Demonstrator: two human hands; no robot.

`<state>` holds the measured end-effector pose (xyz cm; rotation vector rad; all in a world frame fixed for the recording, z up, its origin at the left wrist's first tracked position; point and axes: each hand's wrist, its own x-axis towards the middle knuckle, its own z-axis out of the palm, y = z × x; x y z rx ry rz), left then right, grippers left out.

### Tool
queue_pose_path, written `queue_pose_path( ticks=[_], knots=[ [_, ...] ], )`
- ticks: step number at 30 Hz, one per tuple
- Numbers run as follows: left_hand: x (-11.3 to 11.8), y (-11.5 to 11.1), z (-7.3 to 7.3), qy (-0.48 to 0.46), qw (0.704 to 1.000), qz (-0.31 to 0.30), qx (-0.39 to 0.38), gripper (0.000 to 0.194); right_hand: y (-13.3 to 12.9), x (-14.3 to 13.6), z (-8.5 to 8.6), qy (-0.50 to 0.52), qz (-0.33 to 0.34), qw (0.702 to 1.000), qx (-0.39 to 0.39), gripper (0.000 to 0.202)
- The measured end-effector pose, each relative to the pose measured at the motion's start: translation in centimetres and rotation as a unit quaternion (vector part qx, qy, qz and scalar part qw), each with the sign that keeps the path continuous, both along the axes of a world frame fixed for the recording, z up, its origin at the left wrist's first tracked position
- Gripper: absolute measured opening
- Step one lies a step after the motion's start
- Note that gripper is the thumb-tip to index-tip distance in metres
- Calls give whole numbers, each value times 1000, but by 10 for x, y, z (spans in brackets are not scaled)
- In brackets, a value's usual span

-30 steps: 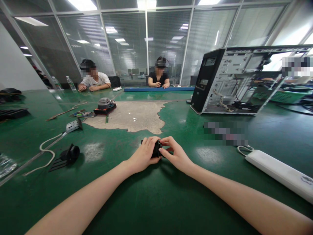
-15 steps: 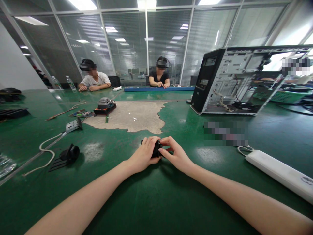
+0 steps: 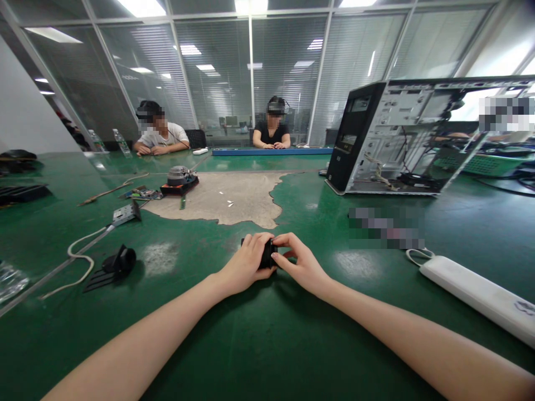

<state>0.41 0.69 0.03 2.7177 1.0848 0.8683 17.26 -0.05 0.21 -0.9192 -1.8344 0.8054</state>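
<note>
A small black object (image 3: 267, 257) sits low over the green table, mostly covered by my fingers, so its kind cannot be made out. My left hand (image 3: 246, 260) is wrapped round it from the left, thumb below and fingers over the top. From the right, my right hand (image 3: 300, 259) pinches the object's right end between thumb and fingertips. Beyond both hands lies a worn beige patch (image 3: 246, 192) of the tabletop, with small white scraps on it.
An open computer case (image 3: 359, 150) stands at the right, behind a white power strip (image 3: 472, 295). To the left are a black plastic part (image 3: 115, 264), a cable (image 3: 79, 259) and a heatsink with fan (image 3: 180, 181). Two people sit across the table.
My hands and the black object stay in nearly the same place. Across the table, the hands of the person in black have lowered and come to rest.
</note>
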Motion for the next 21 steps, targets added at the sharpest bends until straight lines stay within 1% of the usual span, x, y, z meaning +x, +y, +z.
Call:
queue_pose_path(
  ticks=[3, 6, 8, 11, 13, 16, 21],
  knots=[
    [0, 0, 1, -2, 1000, 0, -6, 53, 1, -1, 0, 3, 5, 999, -49, 24],
    [0, -1, 1, -2, 1000, -1, -4, 54, 2, -1, -1, -1, 24, 995, -94, 22],
    [0, -1, 1, 0, 1000, 0, -5, 55, 2, -1, -1, 0, 29, 996, -83, 21],
    [-1, -1, 1, 6, 1000, 1, -6, 55, 0, 0, -1, 3, 17, 1000, -20, 19],
    [0, -1, 1, 10, 1000, 2, -4, 54, 0, 0, -1, 2, 9, 1000, 4, 18],
    [0, -1, 2, 10, 1000, 6, -6, 52, 1, 0, -1, 3, 8, 1000, -12, 19],
    [0, -2, 3, 11, 1000, 7, -10, 53, 3, -1, -2, 2, 15, 996, -87, 24]
  ],
)
